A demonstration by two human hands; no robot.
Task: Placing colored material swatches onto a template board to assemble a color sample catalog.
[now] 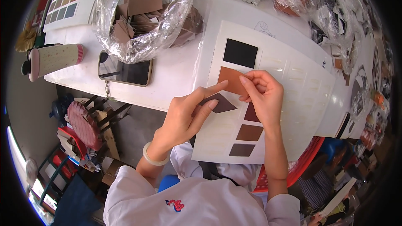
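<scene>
Cluttered white table (167, 87), white sample card (289, 96) under both hands, left hand (188, 115) pinching dark brown swatch (222, 103), right hand (264, 94) fingertips pressing orange-brown swatch (230, 79) just above

Five swatches sit on the white card (293, 96) mid-frame: one black swatch (240, 53), one orange-brown swatch (231, 80), one maroon (251, 113), two browns below (a sixth, dark swatch (220, 103), is in hand). One phone (124, 71), one bottle (54, 59), upper left.

At the bottom of the frame, a white short-sleeved coat (197, 203) bears a small red-and-blue emblem (176, 204); a pale bangle (155, 157) circles the left wrist.
</scene>
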